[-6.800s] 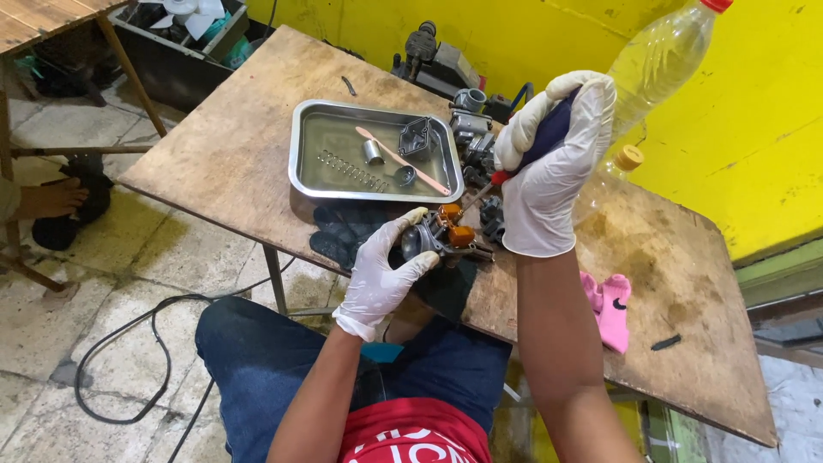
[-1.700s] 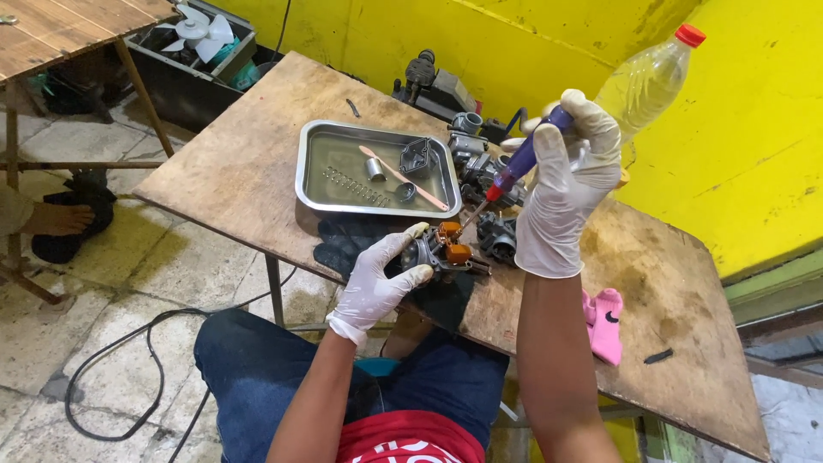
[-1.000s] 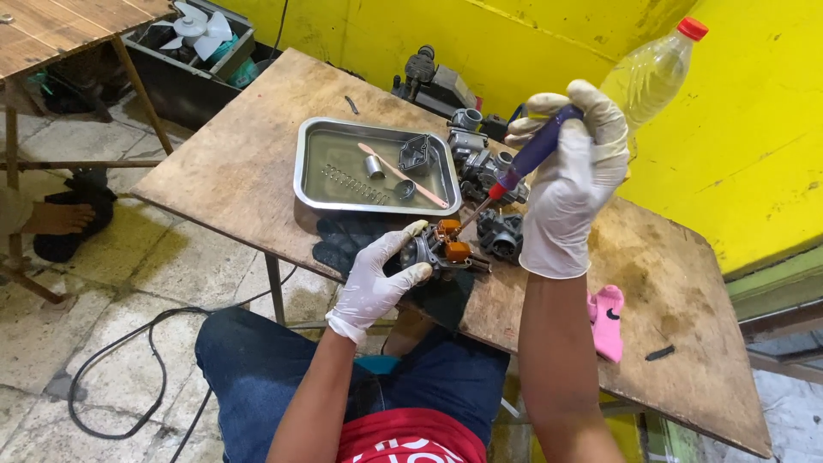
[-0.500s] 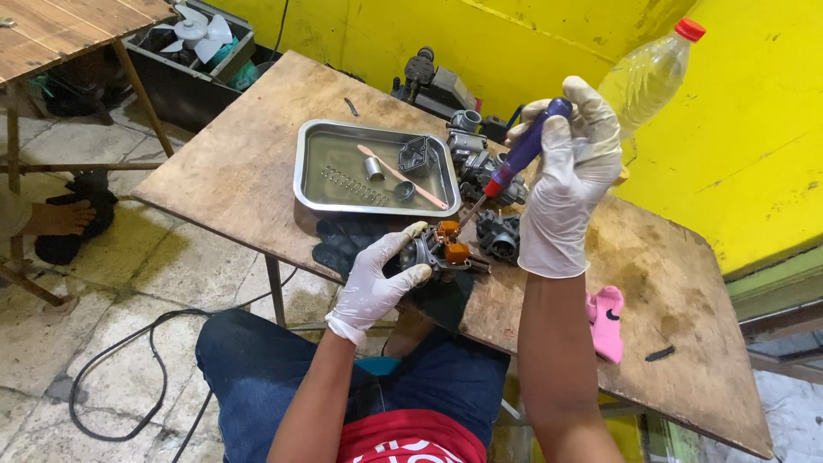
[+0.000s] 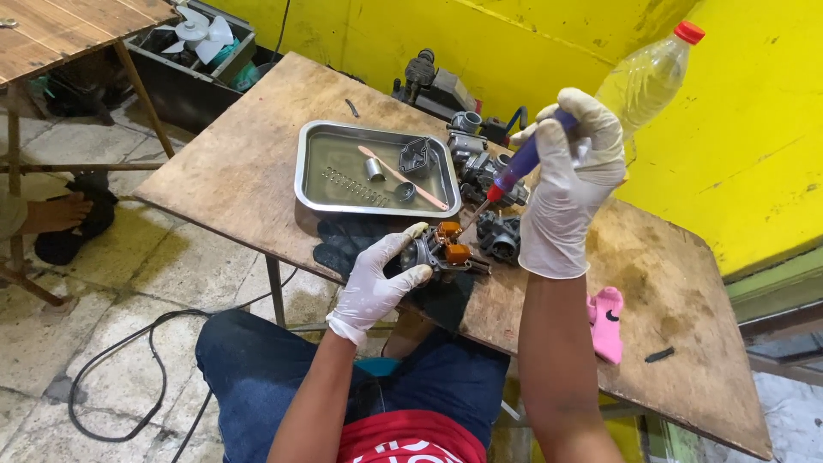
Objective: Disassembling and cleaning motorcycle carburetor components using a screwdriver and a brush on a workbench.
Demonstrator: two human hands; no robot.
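Yellow walls back a worn plywood table [image 5: 257,154]. From left: our gloved left hand [image 5: 377,279] closes around a small grey metal carburettor body with orange float pieces [image 5: 441,249], pinning it to a black cloth [image 5: 343,244] at the near edge. Behind lies a shallow steel tray [image 5: 313,184] of loose parts. Our gloved right hand [image 5: 566,189] is wrapped fully around a blue-and-red-handled screwdriver [image 5: 514,171], tip down at the body. We judge the blade should seat squarely, shaft in line with the screw, the left hand bracing firmly. A clear plastic bottle [image 5: 647,77] stands at right.
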